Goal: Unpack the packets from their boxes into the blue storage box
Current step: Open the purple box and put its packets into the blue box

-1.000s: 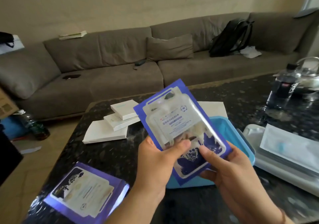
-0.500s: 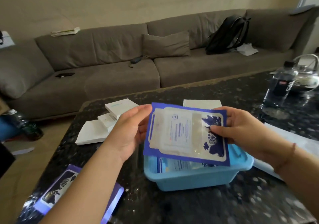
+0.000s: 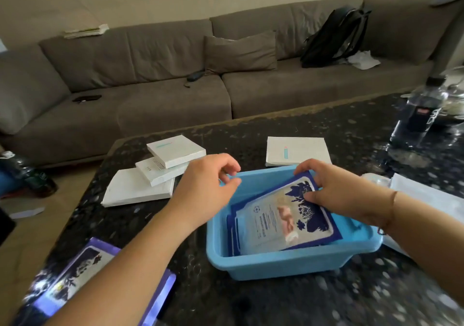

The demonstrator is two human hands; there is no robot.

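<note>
- Blue storage box (image 3: 288, 263): we find it on the dark speckled tabletop (image 3: 251, 305), near centre, open-topped, with several packets stacked inside.
- Top packet (image 3: 283, 221): blue-bordered with a clear window; it lies tilted in the box, its far end raised against the far-right wall.
- Right hand (image 3: 349, 195): we see the thumb and fingers closed on the packet's far end, pressing it down into the box.
- Left hand (image 3: 208, 190): we note it loosely curled at the box's far-left rim, fingertips near the rim. It holds nothing that we can make out, and we cannot tell whether it touches the rim.
- Another blue packaged item (image 3: 82, 283): near left on the tabletop, partly hidden by the left forearm; blurred.
- White boxes (image 3: 155, 175): three piled to the left of the storage box, well apart from it; a fourth white box (image 3: 296, 151) sits just beyond the far rim.
- Water bottle (image 3: 419, 117): far right.
- Step in hand, as we judge it: settling this packet flat onto the stack.
- Next move, as we judge it: let go of the packet, then reach for a white box and open it. We cannot tell which boxes are already emptied.
</note>
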